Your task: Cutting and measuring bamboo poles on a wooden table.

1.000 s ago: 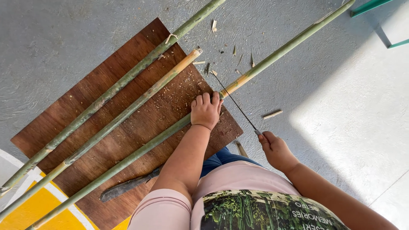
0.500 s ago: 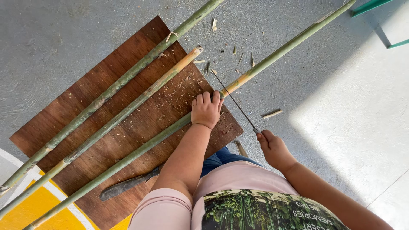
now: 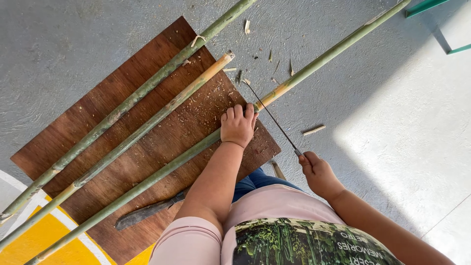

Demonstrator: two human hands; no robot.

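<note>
Three long green bamboo poles lying slantwise across one brown wooden board [image 3: 122, 142] on the grey concrete floor [image 3: 73, 44], running from near left to far right: the far pole [image 3: 132, 100], the middle pole [image 3: 147, 125] with its cut end over the board, and the near pole [image 3: 319, 61] reaching well past the board's right edge. Left hand [image 3: 238, 125] pressing down on the near pole at the board's right corner, fingers curled over it. Right hand [image 3: 319, 172] closing around the handle of one thin saw [image 3: 272, 118], its narrow blade crossing the near pole just right of the left hand, at a yellowed stretch of the stem. One dark machete [image 3: 147, 212] resting on the board's near edge, partly hidden behind the left forearm. Several pale chips and slivers [image 3: 314, 130] lying scattered on the floor beyond the board, sawdust speckling the wood. Green metal frame [image 3: 431, 6] showing at the far right corner; yellow and white floor paint [image 3: 34, 240] at the near left.
</note>
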